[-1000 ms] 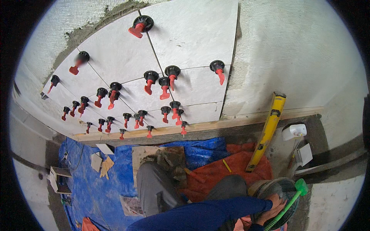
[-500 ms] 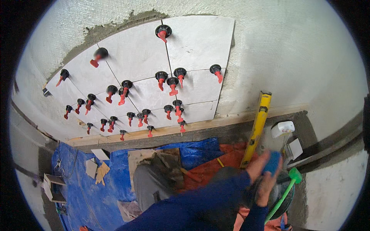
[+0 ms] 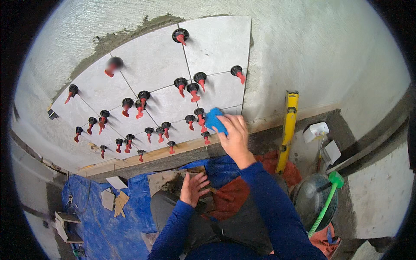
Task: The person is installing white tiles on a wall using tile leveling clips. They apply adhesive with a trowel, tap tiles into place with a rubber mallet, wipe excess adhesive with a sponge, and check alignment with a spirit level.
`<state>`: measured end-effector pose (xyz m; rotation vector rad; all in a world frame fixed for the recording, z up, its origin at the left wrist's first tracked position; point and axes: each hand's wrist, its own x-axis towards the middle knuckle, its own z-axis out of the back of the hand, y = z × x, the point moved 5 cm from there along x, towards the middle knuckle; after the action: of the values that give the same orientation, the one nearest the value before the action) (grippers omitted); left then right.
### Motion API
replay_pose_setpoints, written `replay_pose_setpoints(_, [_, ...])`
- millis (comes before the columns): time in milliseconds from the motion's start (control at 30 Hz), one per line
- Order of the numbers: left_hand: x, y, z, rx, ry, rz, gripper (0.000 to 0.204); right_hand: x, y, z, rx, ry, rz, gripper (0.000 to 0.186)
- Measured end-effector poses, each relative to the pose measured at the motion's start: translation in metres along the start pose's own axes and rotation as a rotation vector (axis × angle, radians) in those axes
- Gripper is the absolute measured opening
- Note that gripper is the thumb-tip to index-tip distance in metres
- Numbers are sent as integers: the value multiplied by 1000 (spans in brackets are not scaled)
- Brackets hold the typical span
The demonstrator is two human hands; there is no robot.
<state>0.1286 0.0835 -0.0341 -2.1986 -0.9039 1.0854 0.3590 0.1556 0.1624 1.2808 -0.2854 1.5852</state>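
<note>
A: What is obstructing the bare right hand [image 3: 234,138]?
B: Black round clamps with red plastic handles [image 3: 199,112] are protruding just left of its soft blue sponge [image 3: 214,121].
A: Where is clearance showing?
B: Pale plaster wall [image 3: 269,80] is lying open right of the white flat tiles [image 3: 216,50]; farther right, a long yellow spirit level [image 3: 287,135] is standing in the way.

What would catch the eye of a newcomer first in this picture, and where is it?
Probably the many red-and-black clips, dotted along the joints of the white tiles on the wall. Next comes the bright blue sponge in the right hand, at the lower right part of the tiles. Further right, a long yellow level also stands out.
</note>
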Motion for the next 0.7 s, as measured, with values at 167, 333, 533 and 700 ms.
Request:
replay_pose_setpoints(167, [2,52,65,86,-299,167,79,3,-15,-28,-93,-96,7,38])
replay_pose_setpoints(333, [18,53,64,29,-258,42,68,4,-28,-27,-148,-142,14,32])
replay_pose_setpoints(533, [15,56,72,-11,-293,14,60,-6,-80,15,-298,-288,-218,35])
replay_pose_setpoints(700, [12,49,80,-39,-320,-14,53,-20,-104,64,-321,-611,-547,37])
